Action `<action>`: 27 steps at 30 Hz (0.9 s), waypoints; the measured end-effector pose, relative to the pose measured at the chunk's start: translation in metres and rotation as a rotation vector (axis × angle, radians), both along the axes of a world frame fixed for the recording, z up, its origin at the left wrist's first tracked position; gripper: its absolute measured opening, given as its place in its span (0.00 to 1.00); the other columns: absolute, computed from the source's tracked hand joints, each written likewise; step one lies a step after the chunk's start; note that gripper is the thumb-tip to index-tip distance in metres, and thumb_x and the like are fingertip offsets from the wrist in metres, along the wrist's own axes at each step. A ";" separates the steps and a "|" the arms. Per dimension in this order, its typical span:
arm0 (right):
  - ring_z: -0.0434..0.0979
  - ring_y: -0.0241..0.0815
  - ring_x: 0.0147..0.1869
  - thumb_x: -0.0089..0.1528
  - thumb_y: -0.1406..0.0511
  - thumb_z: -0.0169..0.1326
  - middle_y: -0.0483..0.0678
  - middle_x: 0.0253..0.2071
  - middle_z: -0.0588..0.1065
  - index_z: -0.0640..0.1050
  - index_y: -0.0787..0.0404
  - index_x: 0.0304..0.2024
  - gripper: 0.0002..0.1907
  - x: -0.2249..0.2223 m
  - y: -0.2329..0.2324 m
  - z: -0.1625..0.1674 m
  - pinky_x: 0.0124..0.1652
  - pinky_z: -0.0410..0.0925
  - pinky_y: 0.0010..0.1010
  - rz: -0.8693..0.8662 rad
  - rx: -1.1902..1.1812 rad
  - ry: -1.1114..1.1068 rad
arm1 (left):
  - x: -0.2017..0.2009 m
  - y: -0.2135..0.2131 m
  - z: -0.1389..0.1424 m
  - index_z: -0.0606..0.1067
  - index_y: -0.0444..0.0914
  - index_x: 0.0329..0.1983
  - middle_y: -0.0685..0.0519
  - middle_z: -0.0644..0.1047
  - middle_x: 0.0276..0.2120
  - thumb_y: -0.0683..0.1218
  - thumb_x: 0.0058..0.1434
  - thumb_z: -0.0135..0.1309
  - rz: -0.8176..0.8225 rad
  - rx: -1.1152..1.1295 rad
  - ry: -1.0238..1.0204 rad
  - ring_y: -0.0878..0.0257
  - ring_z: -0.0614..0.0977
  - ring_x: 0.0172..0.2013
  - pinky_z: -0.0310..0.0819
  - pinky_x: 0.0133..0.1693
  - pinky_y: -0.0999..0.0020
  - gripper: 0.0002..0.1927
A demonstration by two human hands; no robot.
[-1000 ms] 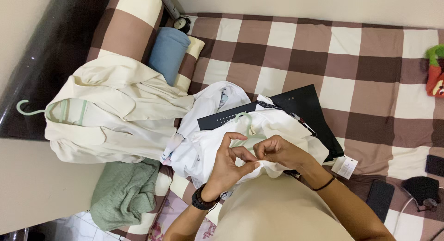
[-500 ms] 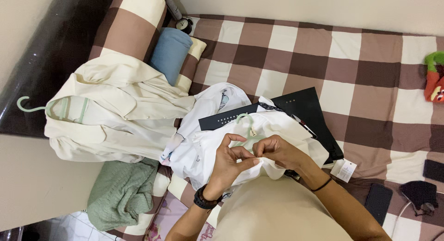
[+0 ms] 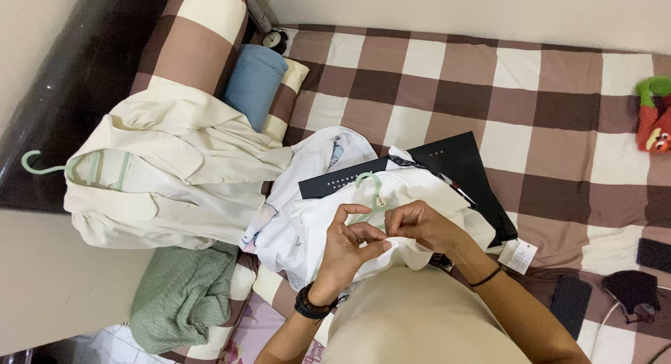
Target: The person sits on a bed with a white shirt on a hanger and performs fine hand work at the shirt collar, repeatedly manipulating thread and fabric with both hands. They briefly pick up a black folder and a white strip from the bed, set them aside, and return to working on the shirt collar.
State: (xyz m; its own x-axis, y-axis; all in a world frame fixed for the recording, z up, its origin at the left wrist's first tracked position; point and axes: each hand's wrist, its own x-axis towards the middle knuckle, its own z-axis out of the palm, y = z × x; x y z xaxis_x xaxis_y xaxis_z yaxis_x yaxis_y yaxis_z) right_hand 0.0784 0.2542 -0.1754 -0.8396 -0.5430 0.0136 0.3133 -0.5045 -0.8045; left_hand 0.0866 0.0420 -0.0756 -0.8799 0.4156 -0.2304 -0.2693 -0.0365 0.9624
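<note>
A white shirt [image 3: 307, 224] on a pale green hanger [image 3: 368, 184] lies on the checked bed, partly over a black flat folder [image 3: 454, 161]. My left hand [image 3: 346, 249], with a black watch at the wrist, pinches the shirt's front edge. My right hand [image 3: 419, 224], a thin black band on its wrist, grips the same fabric just beside it. Both hands meet over the shirt's collar area, fingers curled on the cloth. A white price tag [image 3: 521, 256] hangs at the right.
A cream jacket [image 3: 168, 182] on another green hanger lies at left over the bed's edge. A green knit garment [image 3: 182, 294] sits below it. A blue pillow [image 3: 255, 81], small clock [image 3: 274, 39], red-green toy [image 3: 653, 119], dark phone [image 3: 572, 301] and black mask [image 3: 632, 290] lie around.
My hands stay on the white shirt; the fingers have shifted slightly along its edge. Nothing else has moved.
</note>
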 end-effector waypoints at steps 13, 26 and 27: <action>0.74 0.34 0.39 0.60 0.79 0.56 0.43 0.32 0.76 0.79 0.65 0.30 0.07 0.003 -0.012 0.001 0.45 0.67 0.27 0.051 0.046 -0.004 | 0.008 0.004 -0.005 0.61 0.35 0.56 0.49 0.81 0.29 0.30 0.53 0.65 0.058 0.107 0.008 0.67 0.82 0.31 0.75 0.34 0.74 0.32; 0.73 0.30 0.34 0.61 0.75 0.59 0.41 0.31 0.76 0.78 0.65 0.32 0.04 0.009 -0.010 0.000 0.36 0.67 0.22 0.056 0.007 -0.139 | 0.014 0.013 -0.018 0.63 0.35 0.53 0.50 0.79 0.30 0.28 0.54 0.62 0.152 0.172 0.027 0.66 0.81 0.33 0.77 0.39 0.71 0.28; 0.73 0.30 0.34 0.61 0.74 0.59 0.41 0.31 0.76 0.78 0.64 0.32 0.04 0.009 -0.010 0.000 0.36 0.67 0.22 0.059 0.003 -0.139 | 0.015 0.013 -0.018 0.63 0.34 0.53 0.50 0.79 0.30 0.28 0.54 0.62 0.167 0.175 0.023 0.66 0.82 0.33 0.77 0.39 0.71 0.28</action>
State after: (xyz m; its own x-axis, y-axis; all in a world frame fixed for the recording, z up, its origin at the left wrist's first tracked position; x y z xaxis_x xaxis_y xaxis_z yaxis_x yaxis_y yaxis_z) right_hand 0.0876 0.2440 -0.1753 -0.8001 -0.5910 -0.1022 0.4505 -0.4797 -0.7529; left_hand 0.1016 0.0550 -0.0938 -0.9439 0.2959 -0.1467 -0.2235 -0.2453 0.9433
